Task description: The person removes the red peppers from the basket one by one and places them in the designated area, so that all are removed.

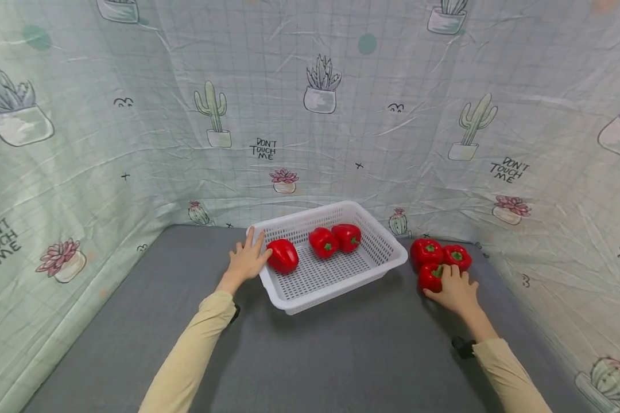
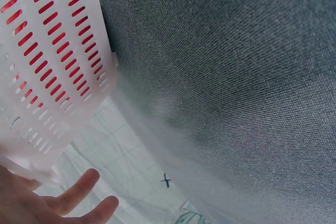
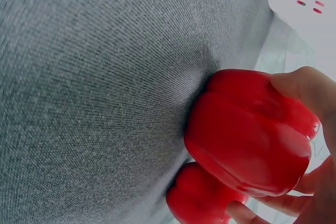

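Note:
A white plastic basket (image 1: 336, 281) with slotted walls sits on the grey table and holds three red bell peppers, one bell pepper (image 1: 283, 256) near its left end. Over the left rim lies my left hand (image 1: 246, 261), fingers spread and mostly straight; in the left wrist view two fingers extend past the basket's corner. To the basket's right, my right hand (image 1: 456, 289) grips the nearest bell pepper (image 1: 430, 279) of a group of three. The right wrist view shows the thumb on one side of this bell pepper (image 3: 247, 129) and fingers round the other.
Two more bell peppers, a left one (image 1: 426, 252) and a right one (image 1: 457, 257), stand just behind the gripped one. A patterned cloth (image 1: 289, 126) hangs around the back and sides of the grey tabletop (image 1: 341, 355).

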Available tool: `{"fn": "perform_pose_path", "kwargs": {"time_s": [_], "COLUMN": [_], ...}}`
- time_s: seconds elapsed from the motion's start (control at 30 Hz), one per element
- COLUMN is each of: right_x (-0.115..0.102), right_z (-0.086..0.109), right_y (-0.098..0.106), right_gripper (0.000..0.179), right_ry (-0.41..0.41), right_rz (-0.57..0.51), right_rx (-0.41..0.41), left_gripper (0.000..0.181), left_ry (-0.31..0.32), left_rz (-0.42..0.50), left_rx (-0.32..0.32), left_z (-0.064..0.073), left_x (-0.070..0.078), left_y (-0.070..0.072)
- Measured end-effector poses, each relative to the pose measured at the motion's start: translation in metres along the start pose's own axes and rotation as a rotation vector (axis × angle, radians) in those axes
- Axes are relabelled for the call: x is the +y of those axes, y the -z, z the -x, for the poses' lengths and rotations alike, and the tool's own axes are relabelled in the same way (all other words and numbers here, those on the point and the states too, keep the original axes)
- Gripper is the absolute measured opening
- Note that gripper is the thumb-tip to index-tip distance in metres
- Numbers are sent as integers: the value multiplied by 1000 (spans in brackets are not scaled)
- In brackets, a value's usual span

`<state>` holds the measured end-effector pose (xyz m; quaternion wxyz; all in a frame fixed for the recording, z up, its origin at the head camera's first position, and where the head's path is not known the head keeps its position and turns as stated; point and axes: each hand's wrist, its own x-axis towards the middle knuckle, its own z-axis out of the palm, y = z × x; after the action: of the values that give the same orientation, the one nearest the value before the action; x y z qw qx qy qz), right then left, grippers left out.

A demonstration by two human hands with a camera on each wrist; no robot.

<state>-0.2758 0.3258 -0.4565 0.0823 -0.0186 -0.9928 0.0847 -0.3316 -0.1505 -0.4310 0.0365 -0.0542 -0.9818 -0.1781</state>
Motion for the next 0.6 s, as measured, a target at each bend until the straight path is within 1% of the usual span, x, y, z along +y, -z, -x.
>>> {"fn": "perform_pose_path", "kwargs": {"time_s": [0.17, 0.37, 0.5, 0.6], "right_x": [0, 0, 1, 0], "right_z": [2, 3, 5, 6], "right_y": [1, 2, 4, 7], "right_gripper": [79, 80, 80, 79], "right_ry": [-5, -1, 12, 25], "right_rz": [-19, -24, -19, -8], "right_rx": [-29, -30, -5, 29], "left_gripper": [65, 64, 64, 64], "left_ry": [3, 1, -7, -11], "left_rz": [6, 3, 5, 2], "left_rx": [-2, 5, 14, 20], "left_z": [1, 1, 2, 2], "left_x": [0, 0, 0, 0], "left_y": [0, 0, 0, 0]}}
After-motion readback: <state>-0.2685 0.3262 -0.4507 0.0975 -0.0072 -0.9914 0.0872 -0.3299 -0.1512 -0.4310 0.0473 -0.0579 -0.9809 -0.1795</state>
